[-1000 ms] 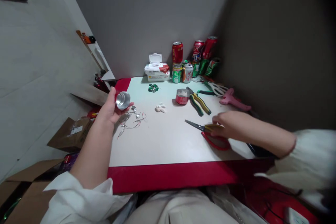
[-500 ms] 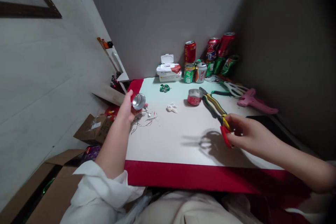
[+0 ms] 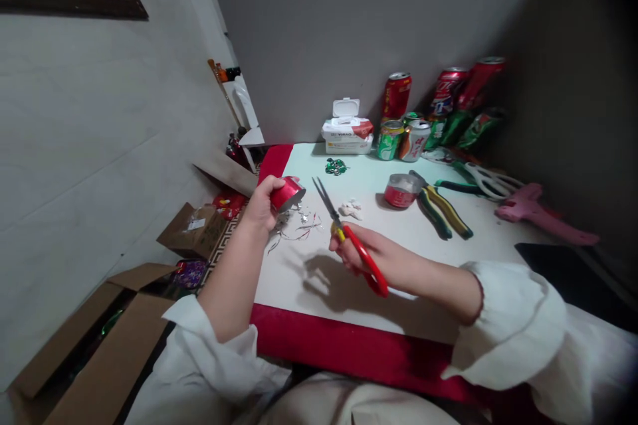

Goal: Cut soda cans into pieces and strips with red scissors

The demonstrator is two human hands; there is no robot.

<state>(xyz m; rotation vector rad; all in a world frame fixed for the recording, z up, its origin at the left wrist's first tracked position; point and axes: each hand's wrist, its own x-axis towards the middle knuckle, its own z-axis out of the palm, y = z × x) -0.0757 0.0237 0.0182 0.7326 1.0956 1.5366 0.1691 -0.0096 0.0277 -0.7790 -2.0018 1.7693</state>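
Note:
My left hand (image 3: 263, 202) is closed around a cut piece of red drink can (image 3: 288, 194), tilted with its open end toward the right. In my right hand (image 3: 356, 249) is a pair of scissors (image 3: 343, 229) with red and yellow handles. Their dark blades point up and left, slightly apart, and a short gap separates them from the can piece. Thin metal scraps (image 3: 302, 229) lie on the table under my left hand. Beyond the scissors rests a crumpled white tissue (image 3: 351, 208). A second cut can part (image 3: 401, 191), red and silver, stands to its right.
Pliers (image 3: 443, 209), a pink glue gun (image 3: 543, 212) and a dark flat pad (image 3: 573, 279) occupy the right side. At the back are a wet-wipe pack (image 3: 347, 136), several drink cans (image 3: 397, 96) and green scraps (image 3: 337, 167). Cardboard boxes (image 3: 119, 339) stand left of the table.
My right hand has brought the scissors left from beside the pliers, blades now pointing up-left. My left hand has turned the can piece so its red outside shows. The view has shifted left.

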